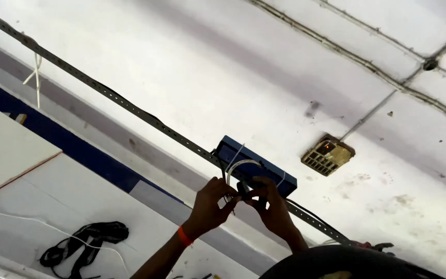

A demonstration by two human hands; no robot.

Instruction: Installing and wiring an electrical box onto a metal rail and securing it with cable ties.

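Observation:
Both my hands reach up to a blue rectangular box (264, 163) fixed on a perforated metal strip (130, 108) that runs diagonally under the ceiling. My left hand (210, 204), with an orange band on its wrist, pinches a small black part (242, 190) below the box. My right hand (272, 204) grips the same black part from the other side. A white cable tie (241, 164) loops over the box just above my fingers.
A white cable tie (36, 72) hangs from the strip at the upper left. A square vent grille (328, 154) sits in the white ceiling at the right. Black cables (86, 243) and a white wire lie on a white panel at the lower left.

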